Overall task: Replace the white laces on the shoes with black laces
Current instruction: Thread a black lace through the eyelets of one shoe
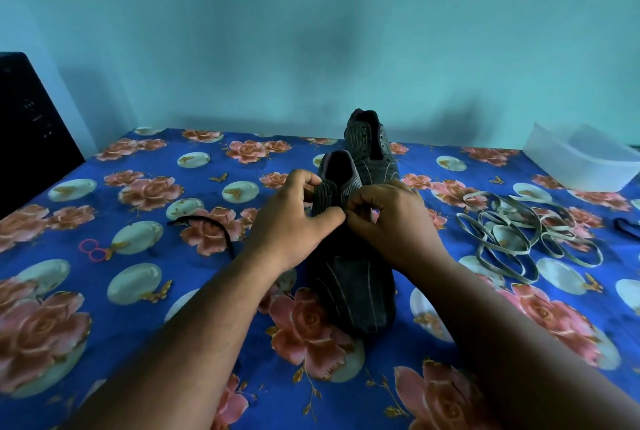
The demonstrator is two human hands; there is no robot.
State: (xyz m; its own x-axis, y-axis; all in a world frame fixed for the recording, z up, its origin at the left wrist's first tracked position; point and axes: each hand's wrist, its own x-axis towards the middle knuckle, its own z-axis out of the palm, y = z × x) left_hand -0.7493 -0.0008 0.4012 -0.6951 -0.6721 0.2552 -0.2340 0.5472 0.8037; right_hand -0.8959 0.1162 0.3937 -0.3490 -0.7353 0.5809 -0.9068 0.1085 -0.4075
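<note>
A dark pinstriped shoe (353, 291) stands in the middle of the table, toe toward me. My left hand (294, 218) pinches its left eyelet flap near the tongue. Fingers curled, my right hand (391, 221) pinches at the same spot from the right; whatever it pinches is hidden. A black lace (214, 228) trails out to the left of my left wrist across the cloth. The second dark shoe (372, 145) stands behind the first, with no lace in its eyelets. The removed white laces (526, 239) lie in a loose heap at the right.
The table wears a blue floral cloth (138, 291). A translucent plastic box (581, 159) sits at the far right. Pink rubber rings (91, 250) lie at the left. A black object (31, 131) stands at the left edge. Another dark lace end (627, 227) shows at the right edge.
</note>
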